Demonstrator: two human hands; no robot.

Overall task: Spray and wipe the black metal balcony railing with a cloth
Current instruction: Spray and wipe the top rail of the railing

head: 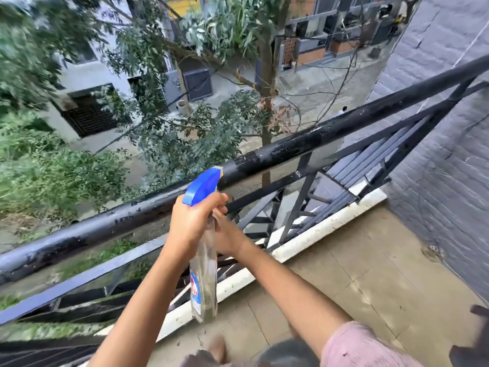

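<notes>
We judge this to be the spraying step. Our left hand point(194, 223) has its fingers clenched round the neck of the spray bottle point(203, 274), and its blue trigger head point(202, 186) is aimed at the top bar of the black metal railing point(317, 136), just in front of it. The bar ahead looks wet and beaded. Our right hand point(230, 235) sits just behind the bottle, and we cannot tell whether its fingers hold anything. We see no cloth (it may be hidden), so the next move calls for finding it and wiping along the wet bar. The bottle is clear plastic and its liquid level is hard to read.
</notes>
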